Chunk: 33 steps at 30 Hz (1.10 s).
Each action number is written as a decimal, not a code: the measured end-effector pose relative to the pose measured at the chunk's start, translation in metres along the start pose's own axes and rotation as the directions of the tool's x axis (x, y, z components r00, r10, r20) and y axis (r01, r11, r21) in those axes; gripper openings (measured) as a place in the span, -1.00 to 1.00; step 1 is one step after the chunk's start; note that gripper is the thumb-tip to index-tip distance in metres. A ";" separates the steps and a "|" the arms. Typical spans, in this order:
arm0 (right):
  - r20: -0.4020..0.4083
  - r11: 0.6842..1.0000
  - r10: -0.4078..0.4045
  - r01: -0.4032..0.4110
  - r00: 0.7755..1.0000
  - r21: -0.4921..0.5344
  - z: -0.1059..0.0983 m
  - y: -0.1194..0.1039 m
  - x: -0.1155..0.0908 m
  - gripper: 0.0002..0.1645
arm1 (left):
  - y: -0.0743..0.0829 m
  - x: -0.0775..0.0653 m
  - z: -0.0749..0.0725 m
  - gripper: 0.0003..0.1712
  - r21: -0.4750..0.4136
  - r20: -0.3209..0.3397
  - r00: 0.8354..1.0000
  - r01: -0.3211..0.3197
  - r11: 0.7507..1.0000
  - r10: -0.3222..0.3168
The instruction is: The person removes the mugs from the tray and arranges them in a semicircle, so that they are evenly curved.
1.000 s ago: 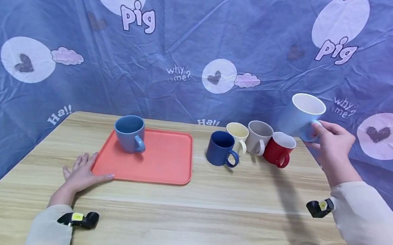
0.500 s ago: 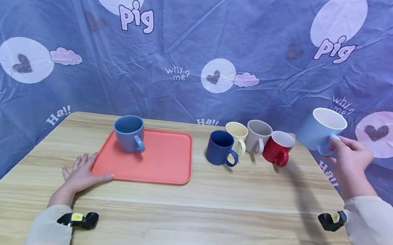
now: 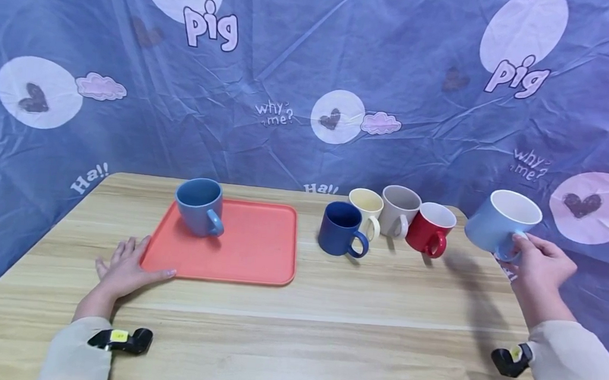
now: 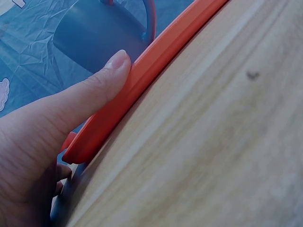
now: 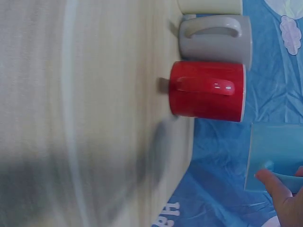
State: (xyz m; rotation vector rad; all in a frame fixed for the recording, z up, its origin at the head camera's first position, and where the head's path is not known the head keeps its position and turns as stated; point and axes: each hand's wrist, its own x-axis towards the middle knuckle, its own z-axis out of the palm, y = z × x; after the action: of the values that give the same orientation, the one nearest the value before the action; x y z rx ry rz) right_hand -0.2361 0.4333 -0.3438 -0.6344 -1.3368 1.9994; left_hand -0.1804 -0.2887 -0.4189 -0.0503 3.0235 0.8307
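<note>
At the right, my right hand (image 3: 544,265) grips a light blue mug (image 3: 497,223) by its handle. The mug is white inside, tilts a little and hangs in the air above the table's right edge. My left hand (image 3: 125,271) rests at the front left corner of a coral tray (image 3: 256,252), fingers spread and straight. Its thumb lies along the tray's rim in the left wrist view. A medium blue mug (image 3: 195,208) stands upright on the left part of the tray. Nearest the held mug on the table is a red mug (image 3: 430,230), white inside.
Left of the red mug stand a grey mug (image 3: 396,212), a cream mug (image 3: 363,205) and a dark blue mug (image 3: 337,231), handles facing the front right. The wooden table (image 3: 292,344) ends at a blue printed cloth (image 3: 271,62) hanging behind.
My right hand has moved right and then lower with the light blue mug, away from the red mug. My left hand and the tray have stayed put.
</note>
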 end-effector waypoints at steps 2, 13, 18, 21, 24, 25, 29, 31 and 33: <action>0.018 1.000 -0.013 0.012 1.000 0.006 -0.005 0.011 0.007 -0.71 | 0.000 0.000 0.000 0.29 0.004 -0.005 1.000 0.002 1.000 -0.002; 0.003 0.997 -0.075 0.075 0.997 0.002 -0.030 0.064 0.037 -0.53 | 0.001 0.001 0.001 0.28 0.010 0.006 1.000 0.011 1.000 -0.011; -0.050 0.999 -0.054 0.054 0.997 -0.006 -0.028 0.075 0.029 -0.60 | 0.001 0.000 0.000 0.28 0.012 0.007 1.000 0.008 1.000 -0.008; -0.078 0.999 -0.051 0.051 0.996 -0.004 -0.024 0.079 0.019 -0.64 | 0.002 0.000 -0.001 0.27 0.010 0.009 1.000 0.006 1.000 -0.006; -0.095 0.998 -0.063 0.062 0.993 -0.014 -0.019 0.080 0.007 -0.68 | 0.002 0.000 -0.001 0.27 0.012 0.007 1.000 0.005 1.000 -0.005; -0.107 0.998 -0.066 0.063 0.992 -0.024 -0.016 0.079 0.001 -0.71 | 0.002 0.000 -0.001 0.27 0.012 0.006 1.000 0.005 1.000 -0.005; -0.179 0.995 -0.058 0.042 0.982 -0.094 0.000 0.067 -0.024 -0.84 | 0.003 -0.001 -0.001 0.27 0.012 0.007 1.000 0.005 1.000 -0.005; -0.227 0.983 -0.089 0.049 0.970 -0.175 0.011 0.059 -0.041 -0.79 | 0.002 -0.001 -0.001 0.27 0.013 0.008 1.000 0.005 1.000 -0.005; -0.258 0.967 -0.148 0.085 0.955 -0.239 0.020 0.053 -0.056 -0.74 | 0.002 -0.001 -0.001 0.27 0.015 0.007 1.000 0.003 1.000 -0.003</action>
State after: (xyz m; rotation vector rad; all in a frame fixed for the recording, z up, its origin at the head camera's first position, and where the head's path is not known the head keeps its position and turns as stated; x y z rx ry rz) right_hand -0.2253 0.3653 -0.3836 -0.8804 -1.4043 1.6103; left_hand -0.1799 -0.2871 -0.4171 -0.0517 3.0215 0.8065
